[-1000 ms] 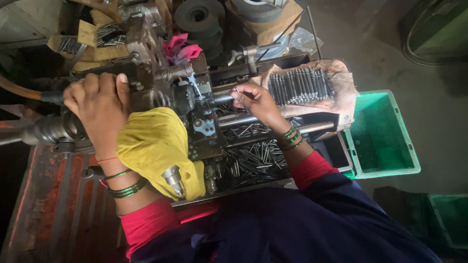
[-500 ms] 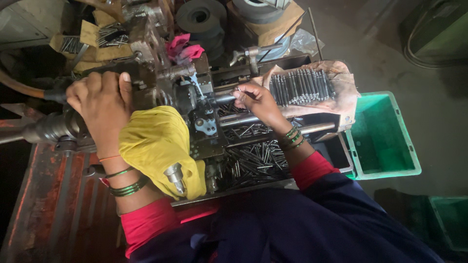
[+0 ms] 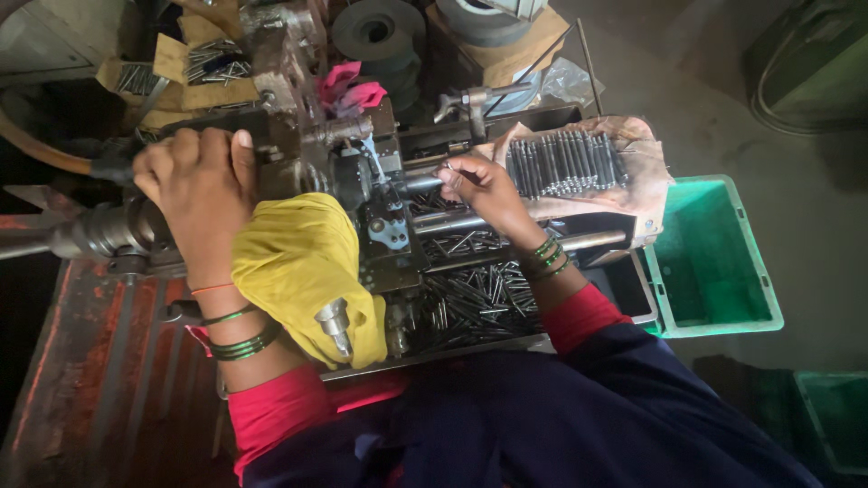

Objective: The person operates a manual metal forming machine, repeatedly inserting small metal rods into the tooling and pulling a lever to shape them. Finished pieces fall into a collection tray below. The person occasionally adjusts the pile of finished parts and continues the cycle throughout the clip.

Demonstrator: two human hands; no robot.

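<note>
Fingers, right hand [image 3: 484,185]: pinched together on a thin metal pin [image 3: 449,168], tip held at the machine's chuck [image 3: 411,184].
Fingers, left hand [image 3: 194,181]: curled and clamped over a dark lever [image 3: 117,163] at 9 o'clock of the machine.
Yellow cloth [image 3: 294,262]: draped over the machine front, between both wrists.
Pin supply [image 3: 565,163]: neat row on crumpled paper, at 3 o'clock of the right hand.
Loose pins [image 3: 475,294]: heaped in the tray at 6 o'clock of the right hand.
Green crate [image 3: 714,258]: on the floor, far at 3 o'clock.

Dull oily metal pins [image 3: 565,163], yellow cloth [image 3: 294,262], green plastic crate [image 3: 714,321].
</note>
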